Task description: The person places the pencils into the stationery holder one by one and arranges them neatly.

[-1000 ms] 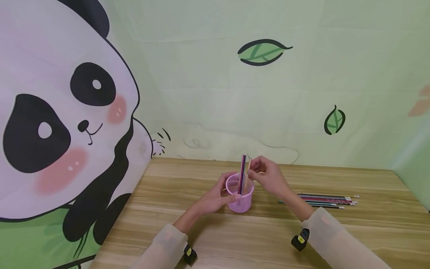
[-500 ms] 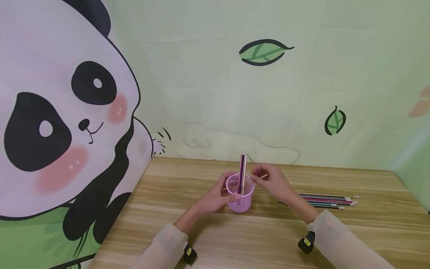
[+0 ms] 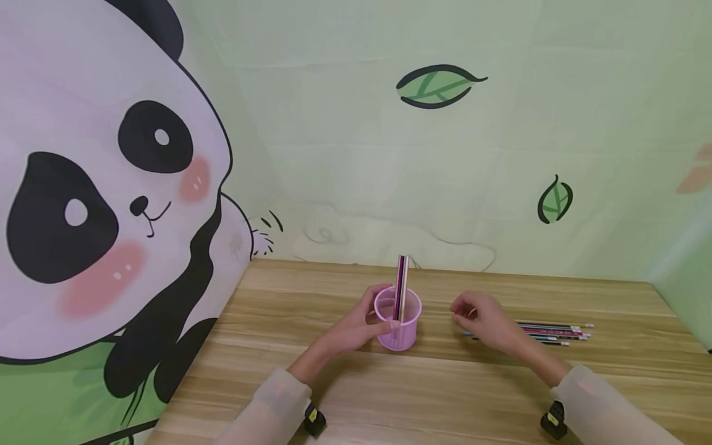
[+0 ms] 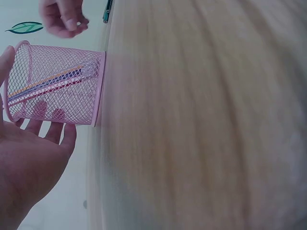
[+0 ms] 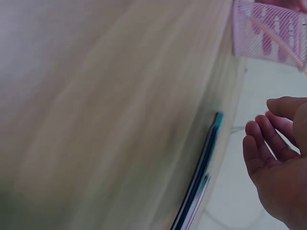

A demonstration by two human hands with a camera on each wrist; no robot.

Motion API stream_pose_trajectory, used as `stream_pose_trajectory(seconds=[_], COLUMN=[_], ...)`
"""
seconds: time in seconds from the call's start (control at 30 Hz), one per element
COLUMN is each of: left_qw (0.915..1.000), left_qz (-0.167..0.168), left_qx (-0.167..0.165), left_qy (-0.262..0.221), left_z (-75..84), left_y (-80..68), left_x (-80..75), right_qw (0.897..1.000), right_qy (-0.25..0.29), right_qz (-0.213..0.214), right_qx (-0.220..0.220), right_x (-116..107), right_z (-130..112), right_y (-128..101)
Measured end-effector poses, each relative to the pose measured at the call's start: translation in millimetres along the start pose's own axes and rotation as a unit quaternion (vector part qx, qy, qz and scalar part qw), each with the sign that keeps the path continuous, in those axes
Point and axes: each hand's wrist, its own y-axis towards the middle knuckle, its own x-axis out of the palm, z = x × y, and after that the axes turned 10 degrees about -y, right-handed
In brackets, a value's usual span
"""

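Bare desk (image 3: pixel 389 402) is seen in front of the pink mesh cup (image 3: pixel 398 330). The cup's left side is blocked by the left hand (image 3: pixel 356 330); pencils (image 3: pixel 402 287) stand up out of its mouth. Open wood lies between cup and right hand (image 3: pixel 486 324), behind which loose pencils (image 3: pixel 556 330) lie.

One pink mesh cup (image 3: pixel 397 324); two pencils stood in it (image 3: pixel 402 285); several loose pencils (image 3: pixel 550 331), count unclear; two hands.

The head view looks down the table (image 3: pixel 345 395) from above; both wrist views, close, share the pink mesh cup (image 4: pixel 57 84).
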Motion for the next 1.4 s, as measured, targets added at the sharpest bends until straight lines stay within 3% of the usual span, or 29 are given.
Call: stream_pose_trajectory(seconds=[0.3,0.57,1.0,1.4], left_qw=[1.0,1.0,1.0,1.0], left_qz=[-0.006,-0.004,-0.007,-0.004], left_qx=[0.001,0.001,0.001,-0.006], left_qy=[-0.002,0.006,0.002,0.003], left_z=[0.1,1.1,-0.4,1.1], left_y=[0.4,-0.5,1.0,-0.5], left_x=[-0.1,-0.4,0.4,-0.2], right_qw=[0.998,0.994,0.993,0.988], right_qy=[-0.065,-0.103,-0.107,-0.115], right_qz=[-0.027,-0.017,-0.028,-0.065], right_qx=[-0.006,-0.031,-0.047,-0.079], right_x=[-17,-21,-11,-5], right_z=[25,36,36,29], right_y=[-35,-54,-56,-50])
